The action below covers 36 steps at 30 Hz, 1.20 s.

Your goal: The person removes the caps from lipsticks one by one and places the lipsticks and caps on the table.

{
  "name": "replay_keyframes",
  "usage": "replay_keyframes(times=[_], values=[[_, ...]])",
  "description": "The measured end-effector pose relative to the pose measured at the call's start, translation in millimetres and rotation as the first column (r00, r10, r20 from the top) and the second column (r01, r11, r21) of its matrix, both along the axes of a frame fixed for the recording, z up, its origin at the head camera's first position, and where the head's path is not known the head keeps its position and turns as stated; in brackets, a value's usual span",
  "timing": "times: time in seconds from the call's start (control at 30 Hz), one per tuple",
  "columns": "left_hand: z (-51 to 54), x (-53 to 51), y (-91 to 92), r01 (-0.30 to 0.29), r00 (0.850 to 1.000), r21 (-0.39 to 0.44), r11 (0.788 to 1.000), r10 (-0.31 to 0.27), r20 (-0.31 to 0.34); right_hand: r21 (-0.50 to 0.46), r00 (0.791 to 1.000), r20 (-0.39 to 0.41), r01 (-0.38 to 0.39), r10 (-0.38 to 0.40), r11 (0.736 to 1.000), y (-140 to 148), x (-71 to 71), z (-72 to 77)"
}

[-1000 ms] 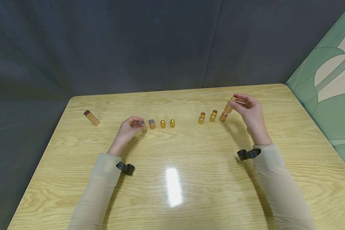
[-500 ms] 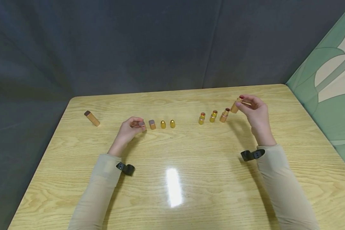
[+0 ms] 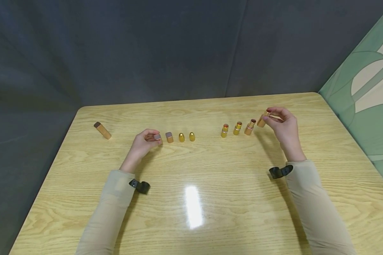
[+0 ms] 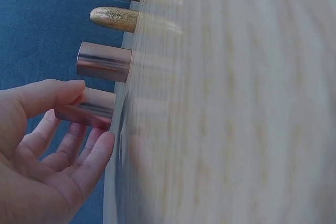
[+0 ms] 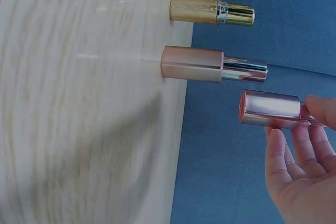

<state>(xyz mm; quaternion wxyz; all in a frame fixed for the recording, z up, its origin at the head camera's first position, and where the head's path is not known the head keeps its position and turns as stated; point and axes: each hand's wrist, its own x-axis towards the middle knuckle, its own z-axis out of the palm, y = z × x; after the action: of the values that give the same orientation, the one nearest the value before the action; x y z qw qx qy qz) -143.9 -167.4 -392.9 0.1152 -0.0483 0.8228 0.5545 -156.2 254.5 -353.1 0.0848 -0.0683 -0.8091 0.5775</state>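
Observation:
In the head view my left hand pinches a rose-gold lipstick cap between thumb and fingers; its base meets the tabletop. Beside it stand another rose-gold cap and two gold bullet-shaped caps. At right, my right hand grips an uncapped rose-gold lipstick by its slim upper tube. That lipstick's base hangs a little above the table in the right wrist view. To its left a similar uncapped lipstick stands upright, followed by two gold uncapped lipsticks.
A closed rose-gold lipstick with a dark top is at the far left of the wooden table. A dark curtain hangs behind the table's back edge, and a green leaf-patterned panel is at the right.
My right hand has carried its lipstick to the right, off from above the neighbouring rose-gold lipstick, and slightly lower. The left hand stays on its cap.

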Motion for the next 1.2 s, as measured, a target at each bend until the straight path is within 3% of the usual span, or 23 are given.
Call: replay_keyframes(times=[0.63,1.2], values=[[-1.9,-2.2,-1.4,-0.006,1.000,-0.020,1.000,0.006,0.009,-0.085,0.997,0.076,-0.018,0.025,0.996,11.9,-1.3,-9.9],[-1.8,-0.7,-1.9,-0.010,1.000,-0.021,1.000,0.010,0.020,-0.034,0.987,0.157,-0.038,0.042,0.999,15.3,-2.4,-15.3]])
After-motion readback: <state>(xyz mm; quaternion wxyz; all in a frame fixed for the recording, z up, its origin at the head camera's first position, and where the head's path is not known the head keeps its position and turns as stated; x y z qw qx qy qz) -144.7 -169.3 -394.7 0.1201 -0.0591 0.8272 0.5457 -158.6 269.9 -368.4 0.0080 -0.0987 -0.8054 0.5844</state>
